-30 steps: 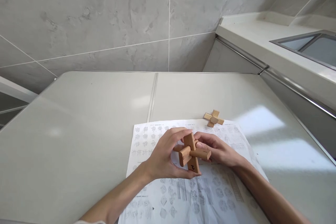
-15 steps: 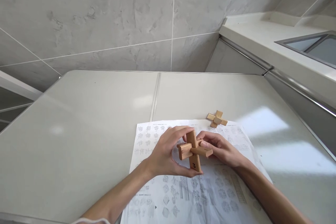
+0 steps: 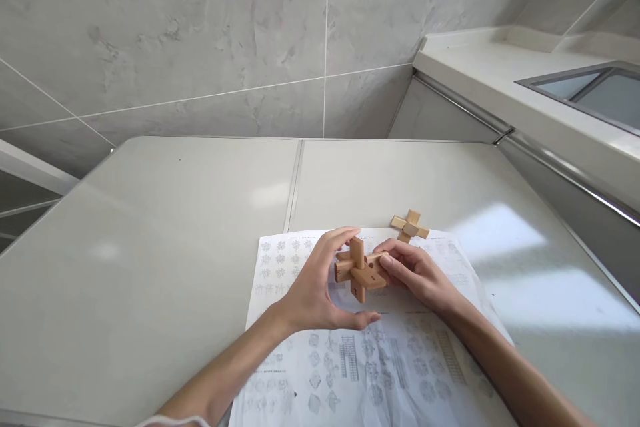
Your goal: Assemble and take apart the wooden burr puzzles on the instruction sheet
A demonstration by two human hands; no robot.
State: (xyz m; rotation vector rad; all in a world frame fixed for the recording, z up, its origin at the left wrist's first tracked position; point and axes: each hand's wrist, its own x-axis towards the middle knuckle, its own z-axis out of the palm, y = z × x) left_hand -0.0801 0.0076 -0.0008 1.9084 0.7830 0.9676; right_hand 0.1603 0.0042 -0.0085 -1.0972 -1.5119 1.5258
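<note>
A wooden burr puzzle (image 3: 357,271) of crossed, interlocked pieces is held above the printed sheet, with small dark marks on some piece ends. My right hand (image 3: 417,273) pinches a piece at the puzzle's right side between thumb and fingers. Around its left side curves my left hand (image 3: 320,287), open, the thumb stretched out below and apart from the wood. The left fingertips are close to the top piece; whether they touch it I cannot tell. Beyond my right hand lies a second, paler wooden cross-shaped puzzle (image 3: 410,227), at the sheet's far edge.
The paper sheet (image 3: 280,347) with rows of puzzle diagrams lies on a pale table (image 3: 150,247) with a seam across it. A grey tiled wall (image 3: 200,27) stands behind. To the right is a white counter (image 3: 475,60) with a metal-framed opening.
My left thumb has come off the puzzle's lower end, which it pressed before. The puzzle has tilted and shifted slightly up and left, with my right hand still gripping it.
</note>
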